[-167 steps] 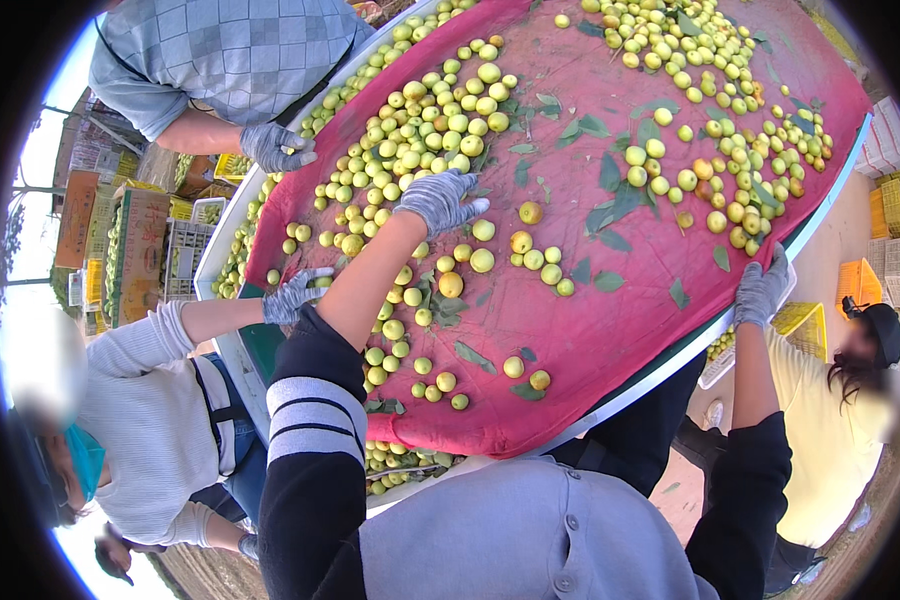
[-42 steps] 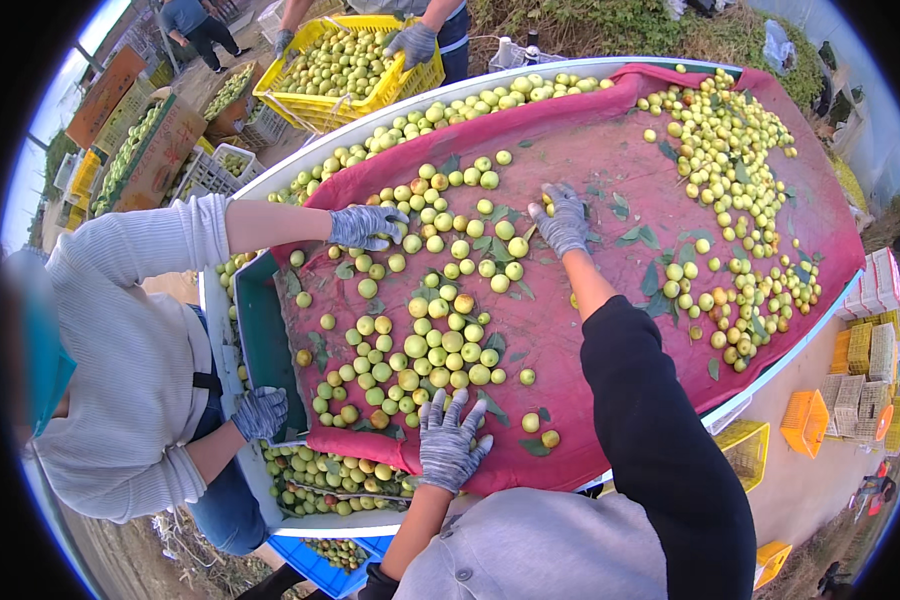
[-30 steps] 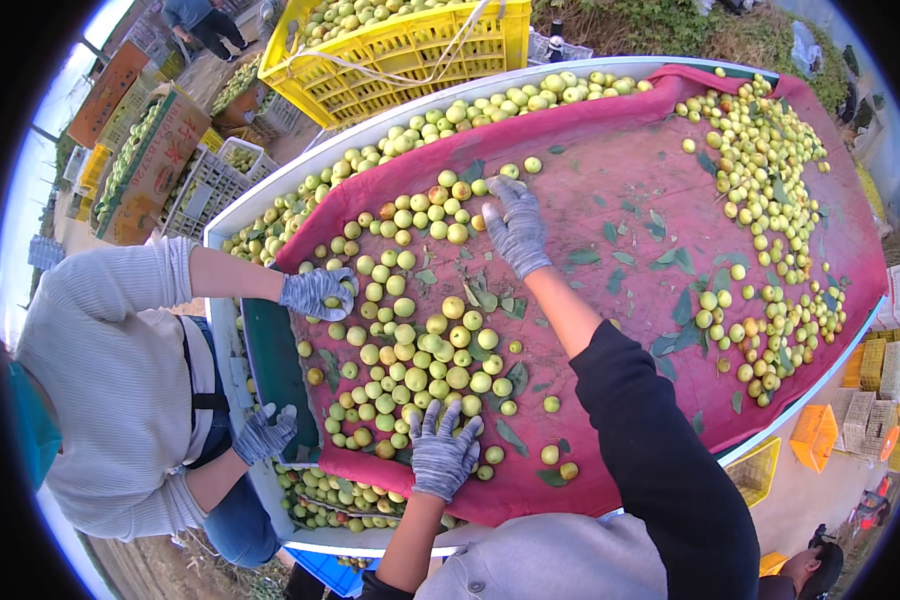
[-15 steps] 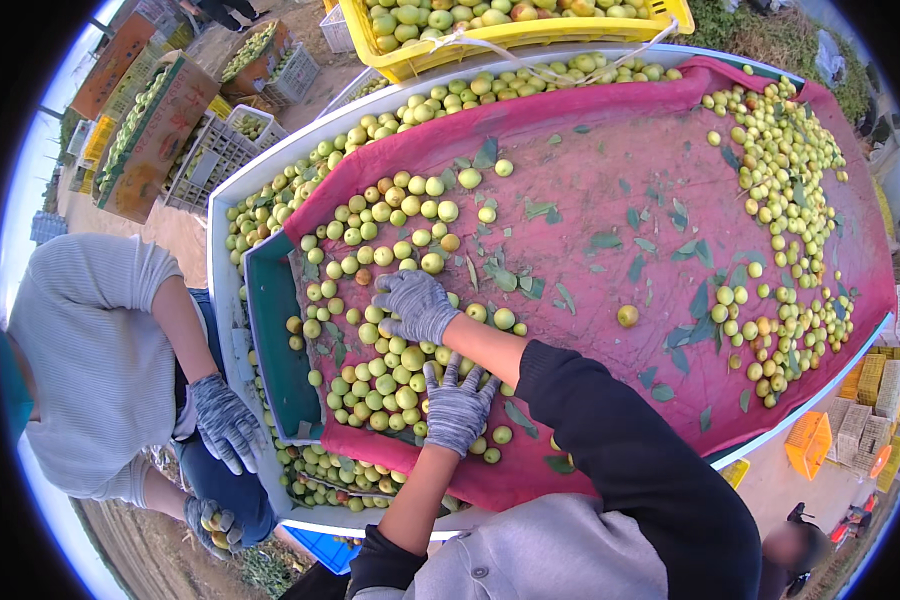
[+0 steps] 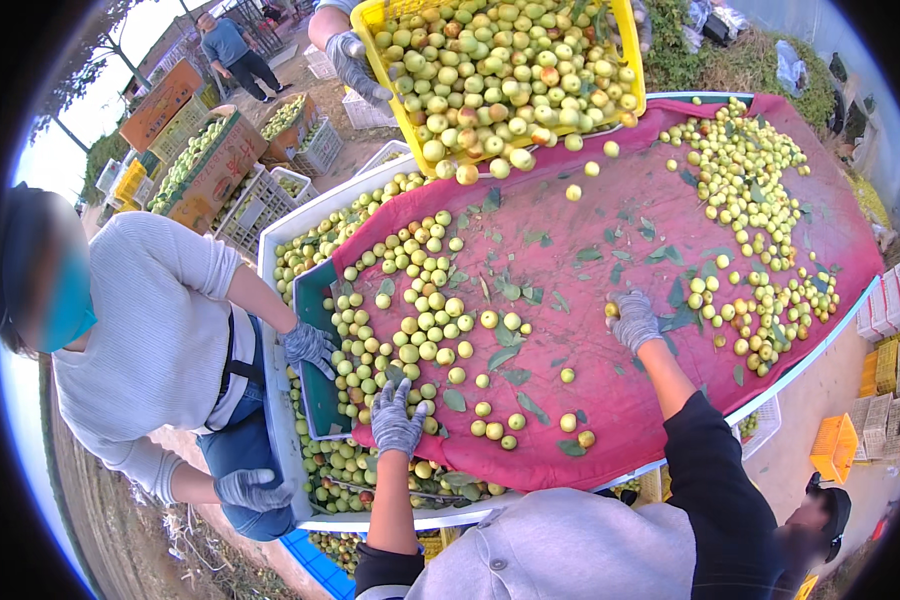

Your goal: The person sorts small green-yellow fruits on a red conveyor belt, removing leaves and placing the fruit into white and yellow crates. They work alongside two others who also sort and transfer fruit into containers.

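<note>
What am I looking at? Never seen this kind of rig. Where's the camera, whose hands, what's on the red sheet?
No machine here: a person wears the camera, a fisheye on the head looking down, so straight edges bend. Both the wearer's hands are gloved. The left hand is spread beside the fruits at the near left of the red cloth. The right hand has one fruit at its fingertips; how firmly is hard to tell. Round green-yellow fruits and loose leaves lie on the cloth. At the far side, a co-worker tips a yellow crate of fruit over it.
</note>
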The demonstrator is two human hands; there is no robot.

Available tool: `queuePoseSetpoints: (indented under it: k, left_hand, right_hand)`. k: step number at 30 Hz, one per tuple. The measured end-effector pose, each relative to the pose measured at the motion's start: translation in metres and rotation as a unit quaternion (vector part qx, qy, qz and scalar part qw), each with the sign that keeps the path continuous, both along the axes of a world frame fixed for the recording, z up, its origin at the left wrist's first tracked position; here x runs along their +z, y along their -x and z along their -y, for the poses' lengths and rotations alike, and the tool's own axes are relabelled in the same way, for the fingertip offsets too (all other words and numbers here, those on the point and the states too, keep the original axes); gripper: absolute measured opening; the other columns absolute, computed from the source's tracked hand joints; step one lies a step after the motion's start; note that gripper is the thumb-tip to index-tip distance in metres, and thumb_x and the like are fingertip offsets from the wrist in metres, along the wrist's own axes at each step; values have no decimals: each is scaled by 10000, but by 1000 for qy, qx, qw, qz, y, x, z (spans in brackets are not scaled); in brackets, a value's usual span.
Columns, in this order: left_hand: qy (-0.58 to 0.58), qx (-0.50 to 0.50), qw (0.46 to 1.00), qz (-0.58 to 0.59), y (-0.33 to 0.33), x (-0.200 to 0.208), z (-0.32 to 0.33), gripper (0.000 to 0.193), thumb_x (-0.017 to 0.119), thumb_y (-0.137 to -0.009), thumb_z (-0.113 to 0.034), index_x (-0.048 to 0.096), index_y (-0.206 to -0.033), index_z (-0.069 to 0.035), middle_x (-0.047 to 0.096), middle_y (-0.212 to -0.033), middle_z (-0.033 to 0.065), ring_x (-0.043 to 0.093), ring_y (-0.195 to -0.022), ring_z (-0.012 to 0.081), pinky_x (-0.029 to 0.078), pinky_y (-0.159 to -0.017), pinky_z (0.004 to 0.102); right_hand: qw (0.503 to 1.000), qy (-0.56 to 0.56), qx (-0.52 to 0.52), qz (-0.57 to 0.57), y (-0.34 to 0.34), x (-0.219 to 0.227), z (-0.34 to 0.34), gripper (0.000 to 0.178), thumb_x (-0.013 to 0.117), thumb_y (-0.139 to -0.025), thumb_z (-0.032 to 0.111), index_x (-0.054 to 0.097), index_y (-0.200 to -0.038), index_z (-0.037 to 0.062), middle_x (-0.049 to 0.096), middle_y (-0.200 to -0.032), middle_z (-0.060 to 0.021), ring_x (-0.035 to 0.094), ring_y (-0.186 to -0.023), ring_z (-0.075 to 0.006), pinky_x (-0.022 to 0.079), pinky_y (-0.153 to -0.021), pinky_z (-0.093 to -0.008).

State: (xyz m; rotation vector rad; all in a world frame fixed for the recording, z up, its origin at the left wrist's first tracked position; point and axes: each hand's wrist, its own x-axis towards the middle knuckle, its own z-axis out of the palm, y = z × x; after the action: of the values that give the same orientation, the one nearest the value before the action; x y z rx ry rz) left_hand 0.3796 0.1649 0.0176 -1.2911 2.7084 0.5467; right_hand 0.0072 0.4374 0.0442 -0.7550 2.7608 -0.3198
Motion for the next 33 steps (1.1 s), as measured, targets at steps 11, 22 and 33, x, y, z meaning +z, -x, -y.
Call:
queuePoseSetpoints:
  k: [11,22,33]
  left_hand:
    - [-32,21,995,93,9,22,-16,1093,795,-681,-556,179,-1541,-280,189,-1596,116,319,-1413,349,366,-1106,458]
    - [-62,37,996,59,20,17,-13,1216,863,-622,-483,123,-1551,-218,227,-1567,189,362,-1361,440,404,-1084,462]
    - [-56,45,997,37,19,14,-12,1150,818,-638,-570,205,-1534,-188,286,-1534,217,384,-1363,387,421,-1060,455]
  right_hand:
    - [985,125,105,-48,-133,20,-89,435,704,-807,200,608,-1212,71,581,-1205,-183,556,-1128,-349,457,-973,-429]
    - [931,289,-70,-213,-187,17,-142,243,619,-872,143,650,-1094,52,665,-1035,-147,640,-966,-323,513,-862,-402]
    - [953,191,-105,-209,-197,22,-135,189,598,-892,241,692,-987,107,679,-948,-107,651,-845,-301,519,-750,-414]
